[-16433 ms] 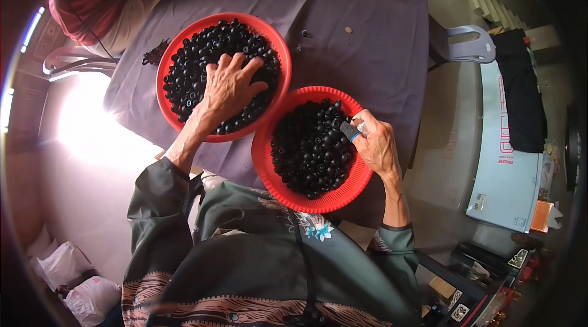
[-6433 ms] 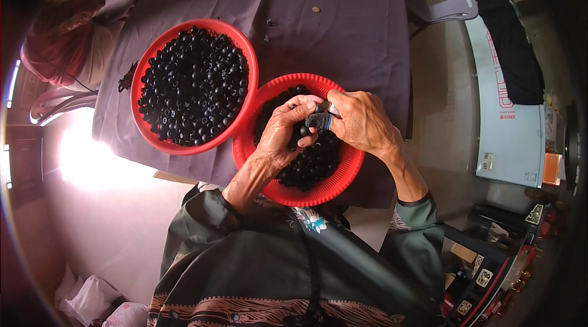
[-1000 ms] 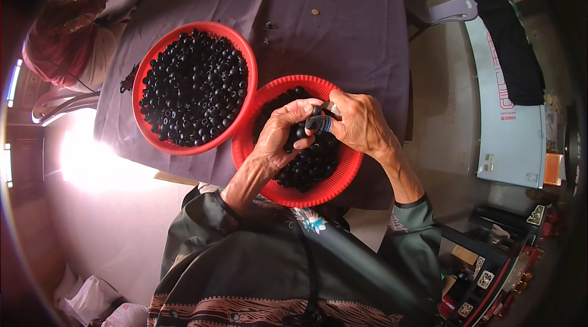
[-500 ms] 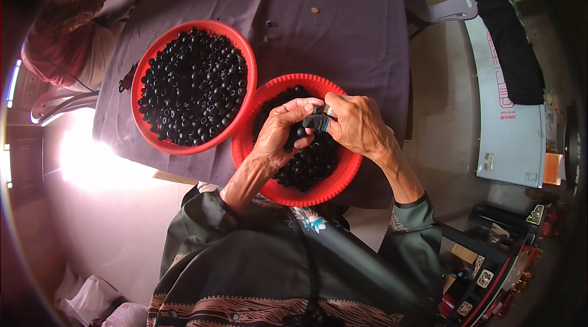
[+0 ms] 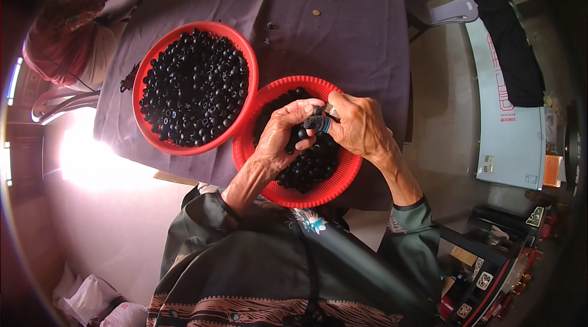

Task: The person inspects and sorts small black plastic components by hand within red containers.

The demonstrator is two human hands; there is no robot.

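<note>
L hand (image 5: 275, 137) moved over R basin (image 5: 334, 187); box (image 5: 508, 149) w/ red ltrs (image 5: 502, 91).

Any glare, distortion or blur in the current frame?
Head view: glare burns out the floor at left; the pale blue panel at right bows with the fisheye; the left hand and right hand look fairly sharp; black pieces beneath blend together.

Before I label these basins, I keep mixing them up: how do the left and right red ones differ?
The left basin has a smooth rim, the right basin a ridged one. The left hand and right hand are over the right basin, not the left basin. Both are red, round and hold black pieces.
</note>
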